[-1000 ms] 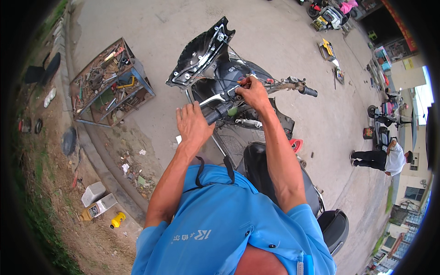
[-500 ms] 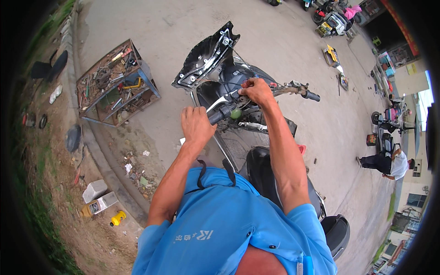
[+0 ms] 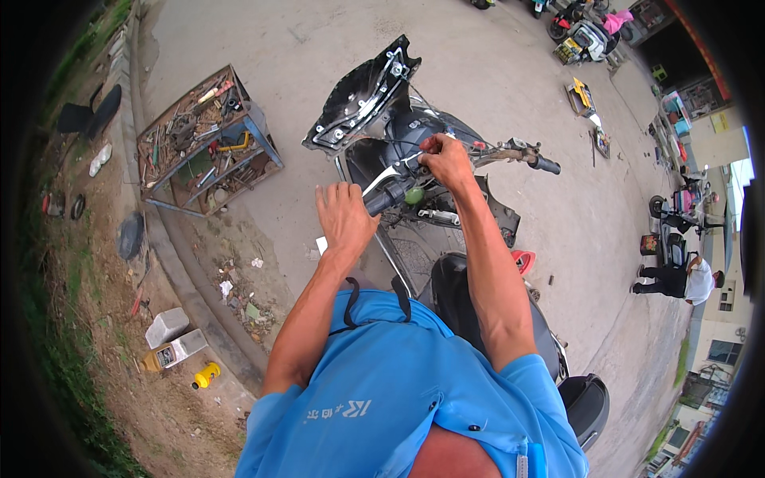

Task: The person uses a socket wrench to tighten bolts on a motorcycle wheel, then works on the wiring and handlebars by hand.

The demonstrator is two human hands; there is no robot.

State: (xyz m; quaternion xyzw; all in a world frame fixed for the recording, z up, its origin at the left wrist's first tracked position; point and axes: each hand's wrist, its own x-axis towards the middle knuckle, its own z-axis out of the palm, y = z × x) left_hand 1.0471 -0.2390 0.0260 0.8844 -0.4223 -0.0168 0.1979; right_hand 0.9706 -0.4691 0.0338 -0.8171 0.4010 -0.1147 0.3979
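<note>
In front of me stands a motorbike with a black seat (image 3: 456, 299) and its front partly stripped. My left hand (image 3: 346, 217) is at the outer end of the black left handlebar grip (image 3: 388, 196), its fingers bent over beside the tip of the silver lever (image 3: 390, 173). My right hand (image 3: 448, 162) is closed in a pinch at the lever's inner end. What its fingertips hold is too small to make out. Beyond the handlebar a black front panel (image 3: 362, 99) stands tilted, its inside towards me. A round green part (image 3: 414, 195) shows below the bar.
To the left stands a rusty metal rack (image 3: 209, 147) with tools and parts. Plastic bottles (image 3: 179, 344) and a yellow container (image 3: 205, 375) lie past the kerb. At the right, a person (image 3: 698, 280) stands by a parked scooter; a yellow-and-black part (image 3: 582, 97) lies on the ground.
The whole view has shifted slightly. Both hands stay at about the same places on the handlebar, with the right fingers slightly moved. The person at the right has changed stance.
</note>
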